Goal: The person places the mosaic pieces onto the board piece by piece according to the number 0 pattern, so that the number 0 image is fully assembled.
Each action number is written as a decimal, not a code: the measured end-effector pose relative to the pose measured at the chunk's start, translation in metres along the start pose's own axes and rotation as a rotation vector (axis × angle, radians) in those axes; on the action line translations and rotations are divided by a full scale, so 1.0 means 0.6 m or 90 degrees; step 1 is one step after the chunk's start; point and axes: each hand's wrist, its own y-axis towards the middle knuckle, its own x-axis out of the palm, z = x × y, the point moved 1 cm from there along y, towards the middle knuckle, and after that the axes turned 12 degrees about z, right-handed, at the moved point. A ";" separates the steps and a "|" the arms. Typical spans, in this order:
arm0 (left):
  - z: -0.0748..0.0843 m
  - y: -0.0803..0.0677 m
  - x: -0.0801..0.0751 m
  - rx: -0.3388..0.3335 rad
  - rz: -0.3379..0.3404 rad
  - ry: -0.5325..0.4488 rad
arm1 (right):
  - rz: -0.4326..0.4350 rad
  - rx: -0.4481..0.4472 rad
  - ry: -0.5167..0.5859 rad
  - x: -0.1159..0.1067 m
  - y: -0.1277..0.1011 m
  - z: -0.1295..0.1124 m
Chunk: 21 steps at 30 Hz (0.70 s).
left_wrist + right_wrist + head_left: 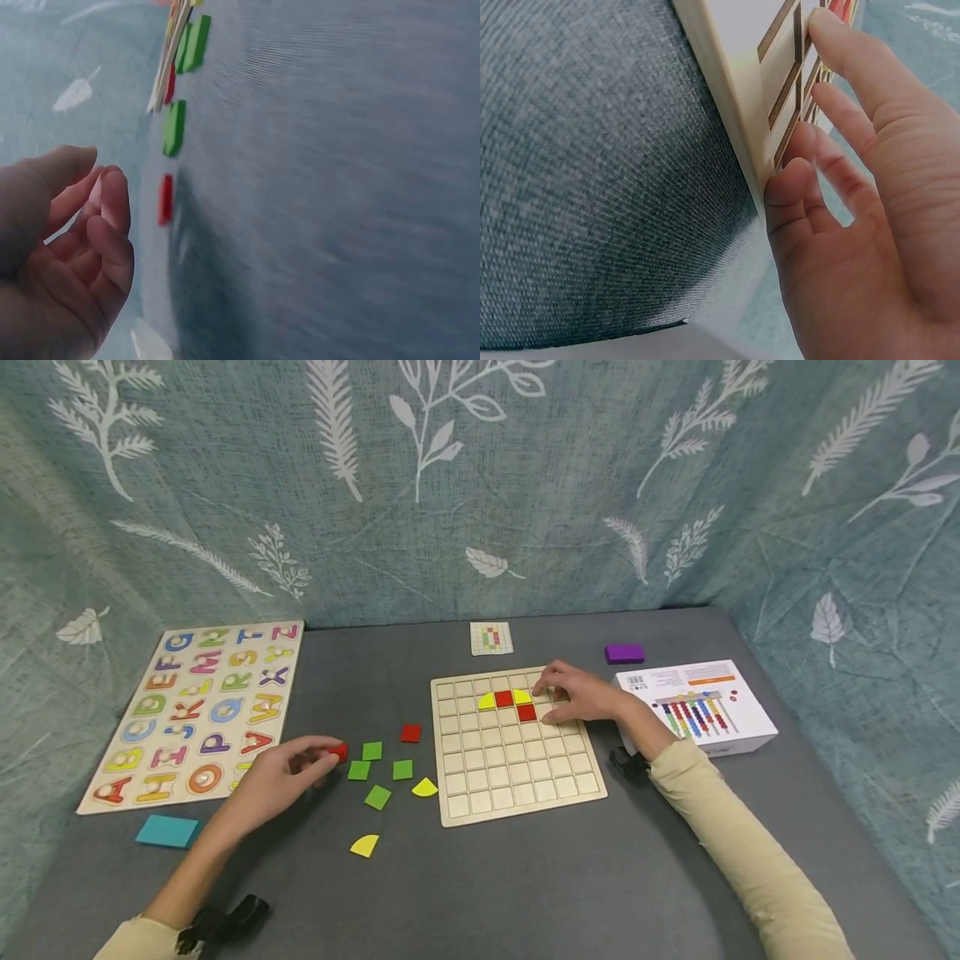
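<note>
Right hand [581, 695] at gridded board [512, 770].

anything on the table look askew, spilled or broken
Nothing looks spilled or broken. Left of the grid board, one green tile lies turned at an angle, unlike the straighter green tiles behind it, and one yellow quarter-circle lies apart, nearer the person. That seems mild untidiness.

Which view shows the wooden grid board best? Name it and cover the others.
The head view: nearly the whole wooden grid board shows from above; the right hand covers only part of its upper right. The right wrist view gives just an edge and some cells close up; the left wrist view, a thin strip, probably its edge.
</note>
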 end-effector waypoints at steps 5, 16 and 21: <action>-0.020 -0.019 -0.006 -0.026 0.030 -0.008 | 0.006 0.008 0.002 -0.001 0.000 0.004; -0.021 -0.021 -0.007 -0.016 0.050 -0.016 | 0.003 0.002 0.003 0.000 0.000 0.004; -0.025 -0.014 -0.003 -0.011 0.062 -0.045 | -0.002 0.009 0.005 0.001 0.001 0.004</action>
